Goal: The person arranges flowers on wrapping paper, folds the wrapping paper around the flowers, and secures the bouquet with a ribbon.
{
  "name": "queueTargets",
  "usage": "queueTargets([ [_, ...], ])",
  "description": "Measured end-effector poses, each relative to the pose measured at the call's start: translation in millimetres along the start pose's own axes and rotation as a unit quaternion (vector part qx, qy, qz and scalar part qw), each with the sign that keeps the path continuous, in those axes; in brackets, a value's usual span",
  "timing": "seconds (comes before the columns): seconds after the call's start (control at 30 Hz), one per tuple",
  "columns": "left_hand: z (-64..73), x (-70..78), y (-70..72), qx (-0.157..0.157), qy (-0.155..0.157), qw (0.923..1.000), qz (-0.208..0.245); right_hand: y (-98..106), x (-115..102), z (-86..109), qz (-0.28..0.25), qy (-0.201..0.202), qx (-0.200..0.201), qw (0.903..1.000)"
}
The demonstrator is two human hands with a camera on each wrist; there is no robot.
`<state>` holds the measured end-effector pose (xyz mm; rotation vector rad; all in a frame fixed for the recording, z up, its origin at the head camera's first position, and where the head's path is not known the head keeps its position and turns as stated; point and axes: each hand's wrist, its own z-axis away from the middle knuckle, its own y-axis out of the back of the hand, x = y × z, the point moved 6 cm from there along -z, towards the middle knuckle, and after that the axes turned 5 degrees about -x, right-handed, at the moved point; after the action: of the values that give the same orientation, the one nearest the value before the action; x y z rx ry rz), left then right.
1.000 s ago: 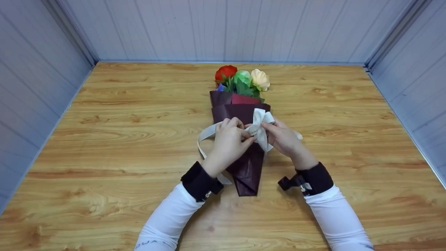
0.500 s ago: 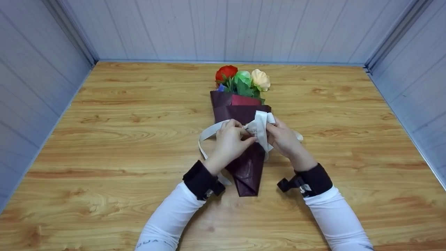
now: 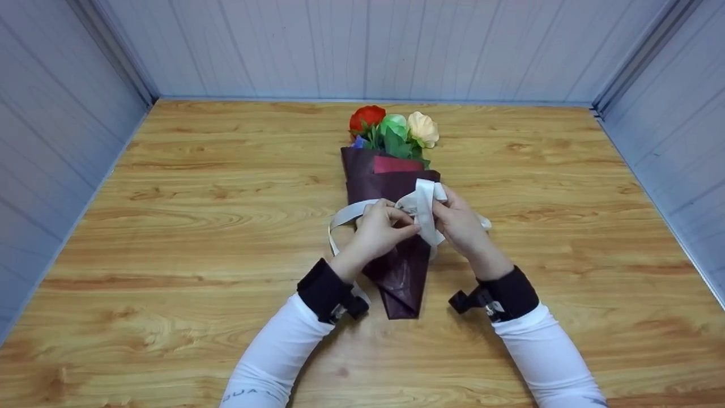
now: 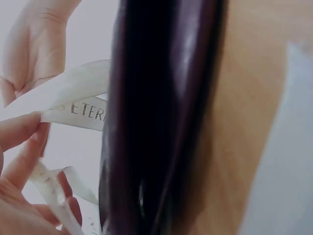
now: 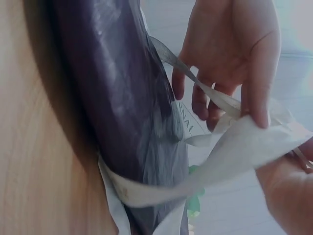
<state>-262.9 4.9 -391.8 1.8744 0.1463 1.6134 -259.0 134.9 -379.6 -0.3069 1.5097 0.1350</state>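
Observation:
A bouquet lies on the table, its flowers [image 3: 395, 127] at the far end of dark burgundy wrapping paper [image 3: 399, 277]. White ribbon [image 3: 426, 207] circles the wrap and forms upright loops at its right front. My left hand [image 3: 376, 232] pinches a part of the ribbon between thumb and fingers, over the middle of the wrap. From the right side, my right hand [image 3: 460, 224] holds the loops, with its fingers partly hidden behind them. Gold-dark lettering shows on the printed ribbon [image 4: 87, 110] in the left wrist view. A twisted ribbon length [image 5: 230, 161] passes between both hands in the right wrist view.
One loose ribbon tail [image 3: 340, 218] arcs out left of the wrap, and a short end [image 3: 484, 222] sticks out past the right hand. Pale panel walls [image 3: 362, 51] enclose the wooden table [image 3: 198, 226] at the back and sides.
My left hand has shifted slightly right, and the left ribbon tail has drawn in closer to the wrap. At the right hand, the bow loops have turned into a flatter, more upright strip.

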Motion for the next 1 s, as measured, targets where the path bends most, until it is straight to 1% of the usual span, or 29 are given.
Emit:
queueTargets([
  [0.13, 0.6, 2.0, 7.1, -0.002, -0.026, 0.9994, 0.022, 10.9, -3.4, -0.3, 0.033, 0.017, 0.057, 0.9977],
  [0.2, 0.5, 3.0, 12.1, 0.002, -0.04, 0.9984, 0.04, 15.7, -6.8, 0.0, 0.03, 0.035, 0.087, 0.9951],
  [0.3, 0.1, 2.9, 19.0, 0.005, -0.048, 0.996, 0.076, 21.8, -10.9, 1.1, 0.022, 0.053, 0.129, 0.99],
  [0.37, -0.3, 2.0, 22.5, 0.003, -0.039, 0.9938, 0.104, 23.8, -13.3, 2.1, 0.008, 0.071, 0.147, 0.9866],
  [0.43, -0.3, -0.2, 25.7, 0.004, -0.019, 0.992, 0.125, 24.7, -14.7, 3.0, -0.011, 0.086, 0.154, 0.9842],
  [0.5, -0.8, -2.1, 28.4, 0.009, -0.001, 0.9906, 0.136, 24.1, -16.2, 3.6, -0.046, 0.107, 0.147, 0.9822],
  [0.57, -0.7, -3.7, 30.8, 0.022, 0.017, 0.9902, 0.137, 23.9, -16.9, 3.4, -0.082, 0.122, 0.136, 0.9798],
  [0.63, -1.1, -5.1, 32.2, 0.037, 0.024, 0.9887, 0.143, 24.3, -16.8, 2.8, -0.112, 0.128, 0.127, 0.9772],
  [0.7, -1.5, -6.1, 31.0, 0.037, 0.027, 0.9791, 0.198, 24.8, -16.8, 2.0, -0.138, 0.132, 0.119, 0.9743],
  [0.73, -1.9, -6.6, 31.1, 0.038, 0.026, 0.9754, 0.215, 25.4, -16.8, 1.9, -0.147, 0.133, 0.119, 0.9729],
  [0.77, -2.3, -6.9, 31.0, 0.037, 0.023, 0.9694, 0.242, 26.2, -16.7, 1.9, -0.152, 0.134, 0.121, 0.9718],
  [0.83, -3.1, -8.3, 32.1, 0.033, 0.024, 0.9596, 0.279, 28.8, -16.5, 1.7, -0.16, 0.136, 0.132, 0.9688],
  [0.87, -3.7, -8.9, 33.0, 0.028, 0.023, 0.953, 0.301, 30.3, -16.1, 1.6, -0.162, 0.136, 0.139, 0.9675],
  [0.93, -4.6, -10.9, 37.6, 0.028, 0.025, 0.9551, 0.294, 33.2, -15.3, 1.4, -0.158, 0.135, 0.153, 0.9661],
  [1.0, -4.8, -13.9, 42.3, 0.022, 0.036, 0.9515, 0.305, 35.3, -14.7, 0.9, -0.155, 0.136, 0.161, 0.9652],
])
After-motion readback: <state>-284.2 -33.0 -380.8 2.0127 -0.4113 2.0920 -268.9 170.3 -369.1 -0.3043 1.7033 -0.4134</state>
